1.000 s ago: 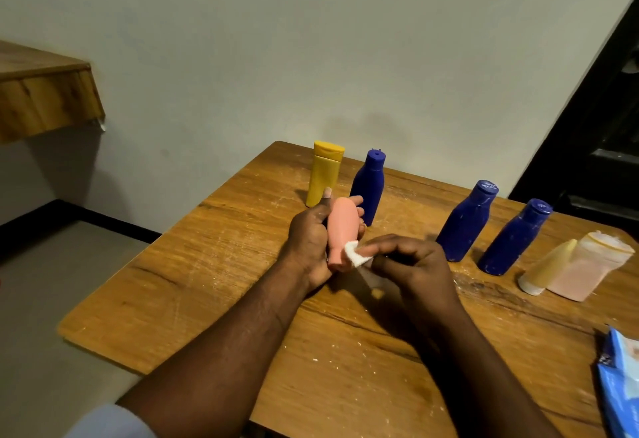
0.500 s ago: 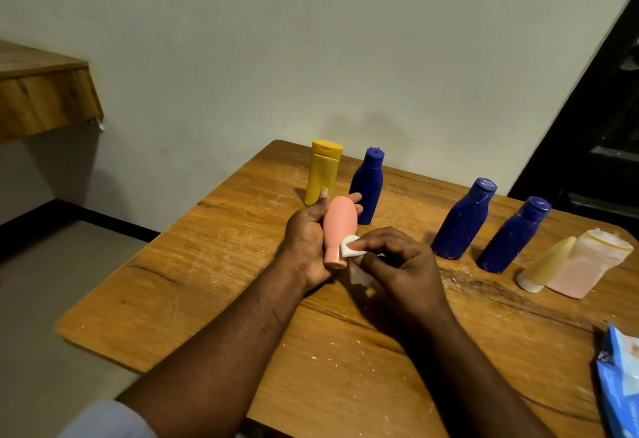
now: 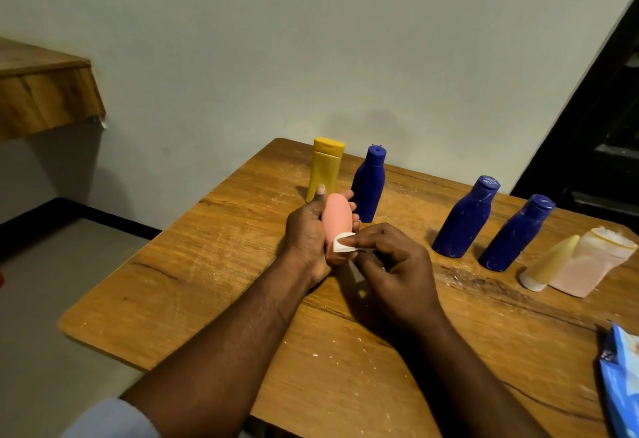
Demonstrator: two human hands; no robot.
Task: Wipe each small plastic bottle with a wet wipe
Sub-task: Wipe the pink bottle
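Note:
My left hand [image 3: 306, 233] grips a small pink bottle [image 3: 337, 218] upright above the wooden table [image 3: 214, 264]. My right hand [image 3: 390, 264] pinches a folded white wet wipe [image 3: 342, 242] against the bottle's lower part. Behind stand a yellow bottle [image 3: 325, 168] and a dark blue bottle [image 3: 368, 185]. Two more dark blue bottles [image 3: 466, 218] [image 3: 515, 235] stand to the right. A cream bottle [image 3: 549, 263] and a pale pink bottle [image 3: 587, 266] lie at the far right.
A blue wet wipe packet [image 3: 620, 379] lies at the table's right front edge. A wooden shelf [image 3: 45, 91] juts from the wall at the left. A dark doorway [image 3: 594, 126] is at the right. The floor lies left of the table.
The wipe in my right hand has slid up the lower part of the pink bottle. My left hand keeps holding the bottle in nearly the same place.

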